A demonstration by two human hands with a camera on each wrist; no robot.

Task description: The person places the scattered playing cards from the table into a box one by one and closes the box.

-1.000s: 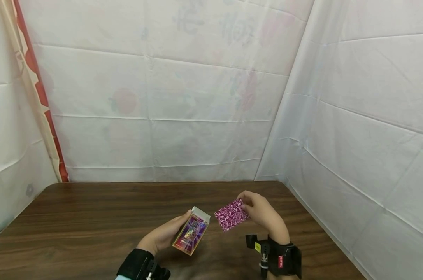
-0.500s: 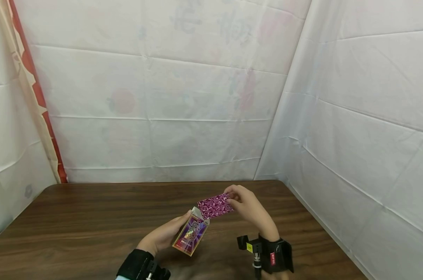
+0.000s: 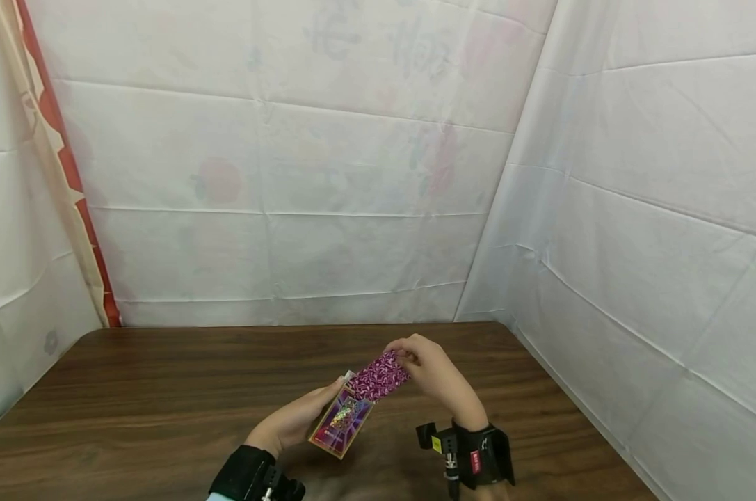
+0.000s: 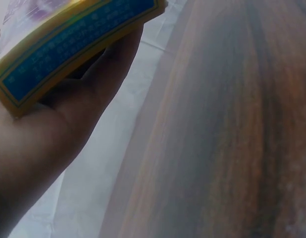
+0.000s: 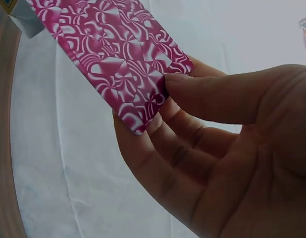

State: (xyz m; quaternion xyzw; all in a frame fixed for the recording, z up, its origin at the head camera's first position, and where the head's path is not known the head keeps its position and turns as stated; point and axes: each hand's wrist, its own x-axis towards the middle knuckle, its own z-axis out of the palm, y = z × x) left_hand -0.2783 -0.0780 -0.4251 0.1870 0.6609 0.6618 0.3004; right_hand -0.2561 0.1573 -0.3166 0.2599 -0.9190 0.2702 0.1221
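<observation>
In the head view my left hand (image 3: 296,421) holds a small card box (image 3: 342,421), purple and gold on its front, tilted with its top end up to the right. The box's blue printed end, edged in gold, faces the left wrist camera, and the palm and fingers support it from below. My right hand (image 3: 434,372) pinches a card (image 3: 380,376) with a magenta and white swirl pattern by its outer end. The card's other end sits at the box's open mouth; how far it goes inside is hidden. In the right wrist view the thumb presses the card (image 5: 108,54) against the fingers.
A dark brown wooden table (image 3: 183,390) lies under both hands. White cloth sheets (image 3: 378,264) hang behind it and along both sides, with a red-edged strip (image 3: 77,167) at the left corner. Black camera straps (image 3: 478,456) are worn on both wrists.
My right hand has moved left and brought the card from beside the box to its open mouth. The card now slants more in line with the box. My left hand has hardly moved.
</observation>
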